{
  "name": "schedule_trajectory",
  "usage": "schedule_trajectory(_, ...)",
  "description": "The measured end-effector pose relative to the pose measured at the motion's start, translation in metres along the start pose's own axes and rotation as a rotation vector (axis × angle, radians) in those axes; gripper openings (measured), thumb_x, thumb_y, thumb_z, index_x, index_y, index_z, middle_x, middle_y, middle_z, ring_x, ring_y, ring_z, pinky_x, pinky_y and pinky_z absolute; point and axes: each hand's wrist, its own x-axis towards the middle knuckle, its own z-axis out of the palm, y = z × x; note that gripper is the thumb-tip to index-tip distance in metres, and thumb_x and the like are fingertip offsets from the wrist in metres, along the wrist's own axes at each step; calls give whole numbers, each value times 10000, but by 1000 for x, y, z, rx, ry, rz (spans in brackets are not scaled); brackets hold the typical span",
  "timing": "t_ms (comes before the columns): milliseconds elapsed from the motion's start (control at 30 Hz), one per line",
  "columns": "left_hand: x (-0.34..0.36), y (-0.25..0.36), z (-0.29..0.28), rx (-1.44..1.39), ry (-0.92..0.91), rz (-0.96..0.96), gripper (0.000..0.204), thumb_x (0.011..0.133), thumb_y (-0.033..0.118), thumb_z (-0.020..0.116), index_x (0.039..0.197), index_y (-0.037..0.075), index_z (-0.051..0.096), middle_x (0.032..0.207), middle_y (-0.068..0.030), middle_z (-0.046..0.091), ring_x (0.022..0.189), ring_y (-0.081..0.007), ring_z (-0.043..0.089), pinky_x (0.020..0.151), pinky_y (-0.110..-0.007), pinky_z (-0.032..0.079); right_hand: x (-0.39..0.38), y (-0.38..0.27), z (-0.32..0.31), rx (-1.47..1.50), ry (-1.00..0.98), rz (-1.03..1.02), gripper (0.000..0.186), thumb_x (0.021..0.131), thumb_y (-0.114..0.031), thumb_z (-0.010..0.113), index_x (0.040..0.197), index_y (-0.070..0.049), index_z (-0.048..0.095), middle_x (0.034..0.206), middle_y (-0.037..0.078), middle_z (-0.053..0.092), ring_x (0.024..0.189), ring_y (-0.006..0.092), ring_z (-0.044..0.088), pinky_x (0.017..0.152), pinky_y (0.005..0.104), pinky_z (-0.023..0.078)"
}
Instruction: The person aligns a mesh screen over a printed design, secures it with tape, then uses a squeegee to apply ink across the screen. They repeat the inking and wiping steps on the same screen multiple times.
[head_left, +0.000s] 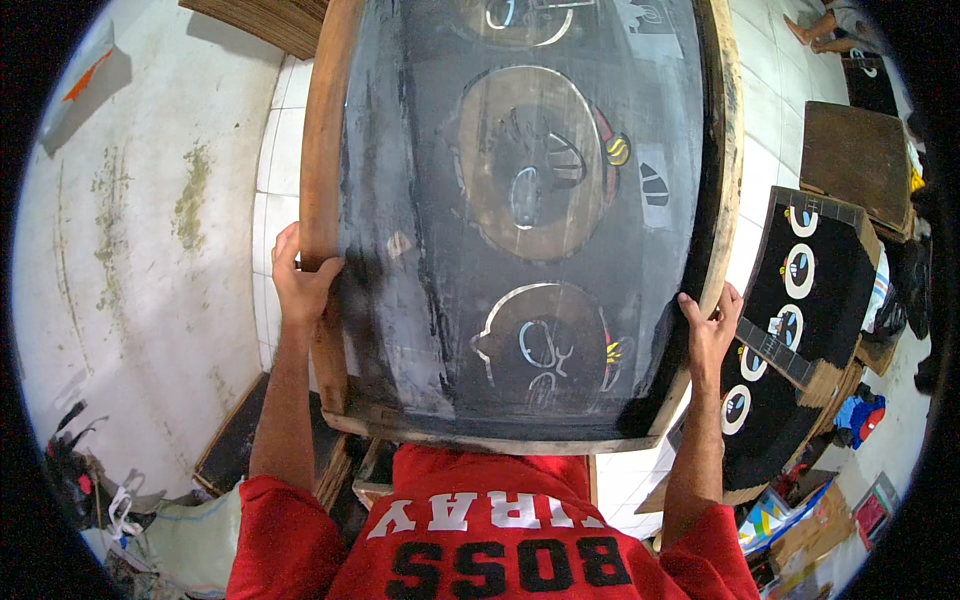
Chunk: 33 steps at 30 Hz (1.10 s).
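Note:
A large wooden-framed screen (520, 270) fills the middle, with dark grey, smeared mesh showing pale round outlines of cartoon shapes and small red and yellow marks. My left hand (303, 270) grips the frame's left side, thumb over the inner edge. On the right side my right hand (711, 312) holds the frame, fingers curled round the wood. The frame's near edge lies just beyond my red shirt (490, 475), and what bears the screen is mostly hidden beneath it.
Black printed panels (810, 360) and brown boards (850, 150) lie at the right, near cloth piles (860, 420). A person's bare legs (815, 35) show at top right. A stained white wall (140, 270) runs along the left, with stacked boards (240, 450) and sacks (190, 540) below.

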Motion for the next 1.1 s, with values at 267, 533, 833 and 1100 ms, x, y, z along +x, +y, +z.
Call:
schedule_trajectory(267, 4, -13, -62, -269, -27, -56, 621, 700, -14, 747, 1308, -68, 632, 1312, -95, 585, 1175, -216, 598, 999, -356, 507, -32, -61, -17, 214, -33, 65, 610, 799, -103, 821, 1347, 77, 619, 1100, 163, 727, 986, 234, 693, 889, 345, 558)
schedule_trajectory(533, -73, -109, -284, 10, 205, -104, 586, 815, 58, 689, 1383, -57, 602, 1252, -124, 672, 1116, -235, 624, 1007, -344, 476, -145, -138, 101, 505, -133, -126, 781, 756, -163, 868, 1455, -21, 551, 1107, 197, 688, 1029, 323, 694, 917, 415, 553)
schedule_trajectory(833, -238, -205, -403, 21, 437, -265, 551, 902, 76, 682, 1435, -30, 593, 1259, -149, 659, 1048, -247, 637, 923, -364, 535, -210, -194, 148, 490, -395, -295, 793, 815, -171, 830, 1525, -54, 495, 1088, 169, 637, 1002, 310, 665, 905, 395, 539)
schedule_trajectory(1100, -298, -215, -410, 41, 415, -316, 501, 880, 57, 681, 1367, -44, 622, 1208, -125, 667, 1026, -237, 632, 908, -360, 532, -219, -197, 159, 429, -555, -310, 802, 865, -211, 795, 1566, -81, 428, 1178, 162, 603, 1096, 352, 653, 941, 447, 549)
